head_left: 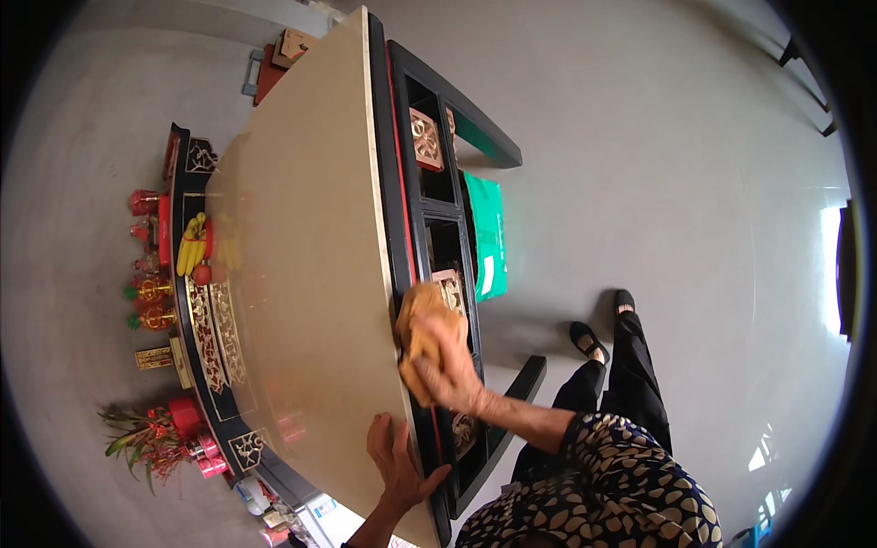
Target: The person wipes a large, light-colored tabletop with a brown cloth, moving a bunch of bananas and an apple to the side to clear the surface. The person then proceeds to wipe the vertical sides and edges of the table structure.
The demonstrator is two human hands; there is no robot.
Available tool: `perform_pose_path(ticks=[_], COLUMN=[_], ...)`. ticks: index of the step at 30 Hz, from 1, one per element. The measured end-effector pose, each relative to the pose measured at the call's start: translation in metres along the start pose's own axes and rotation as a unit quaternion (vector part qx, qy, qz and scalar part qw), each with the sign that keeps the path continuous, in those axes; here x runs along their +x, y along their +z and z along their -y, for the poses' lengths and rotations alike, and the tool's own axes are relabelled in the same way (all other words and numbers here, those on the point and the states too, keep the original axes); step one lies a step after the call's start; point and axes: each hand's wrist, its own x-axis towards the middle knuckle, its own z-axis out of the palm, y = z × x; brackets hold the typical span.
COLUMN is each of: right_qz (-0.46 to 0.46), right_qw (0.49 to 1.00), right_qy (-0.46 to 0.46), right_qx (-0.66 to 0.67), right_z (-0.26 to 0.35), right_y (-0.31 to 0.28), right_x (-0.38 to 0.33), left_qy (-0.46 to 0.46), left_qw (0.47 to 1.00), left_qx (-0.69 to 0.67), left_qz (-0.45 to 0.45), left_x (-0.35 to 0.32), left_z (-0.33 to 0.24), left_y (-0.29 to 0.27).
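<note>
A crumpled tan-orange cloth [422, 338] is gripped in my right hand [452, 374], the fingers pressed over it. It lies against the black side rim of the table, at the edge of the pale, glossy tabletop [311, 228]. My left hand [402, 470] is open near the table's near end, fingers spread on the top by the edge and thumb reaching over the black rim. Under the cloth, the black frame [397, 183] has open compartments, and the cloth partly hides a carved pink-and-gold panel [448, 285].
Beyond the table's left side stands a dark altar shelf [196, 205] with bananas [192, 245], red ornaments [146, 233] and a potted plant [146, 438]. A green box [487, 237] sits by the table's right side. Dark table legs [530, 379] jut out near my feet [589, 342].
</note>
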Motion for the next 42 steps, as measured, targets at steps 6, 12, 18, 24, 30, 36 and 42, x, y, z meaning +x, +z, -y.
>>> perform_pose_path(ticks=[6,12,18,24,30,36,42], right_qz=[-0.065,-0.070,-0.089,-0.064,-0.089,-0.138,-0.092], right_qw=[0.998,0.996,0.995,0.993,0.989,0.985,0.990], right_qy=[0.022,0.060,-0.004,0.034,0.046,-0.030,0.015], right_qx=[-0.007,-0.011,-0.050,-0.090,-0.109,-0.100,-0.109], right_z=[-0.007,-0.037,-0.065,-0.091,-0.102,-0.098,-0.069], right_y=[0.012,-0.002,-0.014,-0.031,-0.048,-0.029,-0.009], right_x=[0.013,0.077,0.147,0.235,0.318,0.262,0.157], left_qy=[0.000,-0.017,-0.041,-0.049,-0.045,-0.051,-0.035], left_qw=[0.997,0.994,0.997,0.996,0.997,0.997,0.997], left_qx=[-0.002,-0.019,0.012,0.059,0.053,0.036,0.019], left_qz=[-0.072,-0.110,-0.065,-0.043,-0.037,-0.050,-0.068], left_x=[0.057,0.155,0.176,0.178,0.177,0.173,0.178], left_z=[-0.007,-0.012,-0.014,-0.015,-0.013,-0.011,-0.014], left_y=[-0.010,-0.022,-0.015,-0.017,-0.017,-0.013,-0.015])
